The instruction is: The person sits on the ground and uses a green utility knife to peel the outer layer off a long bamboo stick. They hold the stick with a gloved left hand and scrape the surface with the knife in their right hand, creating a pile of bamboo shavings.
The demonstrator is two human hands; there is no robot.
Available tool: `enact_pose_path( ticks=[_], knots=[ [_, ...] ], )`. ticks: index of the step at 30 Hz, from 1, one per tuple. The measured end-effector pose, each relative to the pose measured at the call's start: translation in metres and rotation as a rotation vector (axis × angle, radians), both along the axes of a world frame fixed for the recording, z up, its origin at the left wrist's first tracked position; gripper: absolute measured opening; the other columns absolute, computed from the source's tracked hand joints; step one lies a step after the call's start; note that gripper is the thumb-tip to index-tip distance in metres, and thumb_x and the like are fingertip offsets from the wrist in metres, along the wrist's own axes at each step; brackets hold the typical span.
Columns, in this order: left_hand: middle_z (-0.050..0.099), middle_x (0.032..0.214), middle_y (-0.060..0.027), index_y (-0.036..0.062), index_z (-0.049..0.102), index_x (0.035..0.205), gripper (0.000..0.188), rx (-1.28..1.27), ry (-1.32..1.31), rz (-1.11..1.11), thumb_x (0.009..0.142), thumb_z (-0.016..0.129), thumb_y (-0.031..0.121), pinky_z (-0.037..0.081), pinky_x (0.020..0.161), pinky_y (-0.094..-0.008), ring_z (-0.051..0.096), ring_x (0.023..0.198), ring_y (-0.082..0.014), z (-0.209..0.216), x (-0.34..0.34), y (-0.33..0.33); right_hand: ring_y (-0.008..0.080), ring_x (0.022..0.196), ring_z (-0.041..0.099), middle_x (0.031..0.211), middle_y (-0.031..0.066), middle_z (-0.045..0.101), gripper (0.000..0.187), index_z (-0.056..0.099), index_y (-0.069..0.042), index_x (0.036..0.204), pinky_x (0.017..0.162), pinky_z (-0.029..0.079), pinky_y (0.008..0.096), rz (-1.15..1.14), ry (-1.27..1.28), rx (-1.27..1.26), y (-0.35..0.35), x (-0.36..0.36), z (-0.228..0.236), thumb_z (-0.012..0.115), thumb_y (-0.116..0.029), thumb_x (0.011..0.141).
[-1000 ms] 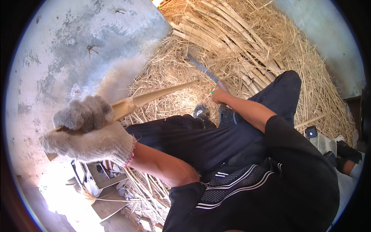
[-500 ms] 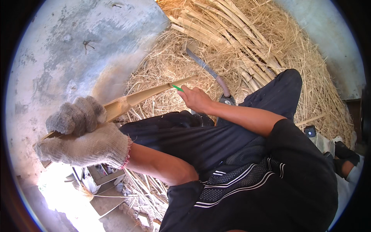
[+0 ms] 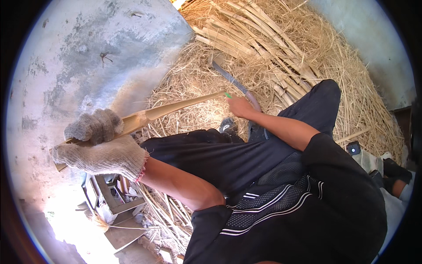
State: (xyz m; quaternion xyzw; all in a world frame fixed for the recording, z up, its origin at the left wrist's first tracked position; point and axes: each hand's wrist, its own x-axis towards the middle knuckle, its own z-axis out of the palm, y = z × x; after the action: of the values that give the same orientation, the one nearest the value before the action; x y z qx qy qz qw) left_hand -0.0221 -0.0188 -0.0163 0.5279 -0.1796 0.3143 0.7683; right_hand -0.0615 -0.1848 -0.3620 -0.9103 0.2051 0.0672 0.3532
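My left hand (image 3: 100, 152), in a knitted glove, is closed around the thick end of a split bamboo strip (image 3: 176, 107). The strip slants up to the right across the front of me and narrows to a thin tip. At that far tip, my bare right hand (image 3: 242, 107) is closed on a small green tool (image 3: 227, 95). Only its green end shows; the fingers hide the rest, so I cannot tell its kind. Beyond the right hand, a long curved blade with a handle (image 3: 233, 78) lies on the shavings.
Pale, curly shavings (image 3: 176, 81) spread over the floor. A pile of split bamboo lengths (image 3: 263, 48) lies at the back. A worn whitish wall (image 3: 101, 53) stands to the left. Below my left hand are a wooden frame (image 3: 115, 207) and thin sticks (image 3: 165, 215).
My right hand has slid to the right along the bamboo strip, out to its tip, with the green tool. My gloved left hand has shifted slightly right, still gripping the strip.
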Motion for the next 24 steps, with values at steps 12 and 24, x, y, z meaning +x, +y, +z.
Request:
enact_pose_path(
  ticks=[12,24],
  knots=[
    [0.019,0.050,0.0041,0.0178,0.028,0.056,0.056,0.048,-0.011,-0.025,0.097,0.033,0.056,0.020,0.040,-0.0259,0.017,0.042,-0.0091,-0.007,0.001,0.020,0.0503,0.075,0.063,0.077,0.0317,0.063,0.046,0.052,0.004,0.113,0.070,0.051,0.0558,0.028,-0.236,0.176,0.057,0.008,0.053,0.036,-0.039,0.103],
    [0.024,0.050,0.0038,0.0168,0.033,0.057,0.061,0.013,-0.010,-0.061,0.093,0.040,0.065,0.021,0.038,-0.0268,0.023,0.041,-0.0091,-0.006,0.003,0.027,0.0453,0.099,0.063,0.105,0.0312,0.062,0.043,0.055,0.003,0.115,0.085,0.052,0.0523,-0.056,0.054,0.075,0.034,0.018,0.000,0.037,-0.034,0.101]
  ],
)
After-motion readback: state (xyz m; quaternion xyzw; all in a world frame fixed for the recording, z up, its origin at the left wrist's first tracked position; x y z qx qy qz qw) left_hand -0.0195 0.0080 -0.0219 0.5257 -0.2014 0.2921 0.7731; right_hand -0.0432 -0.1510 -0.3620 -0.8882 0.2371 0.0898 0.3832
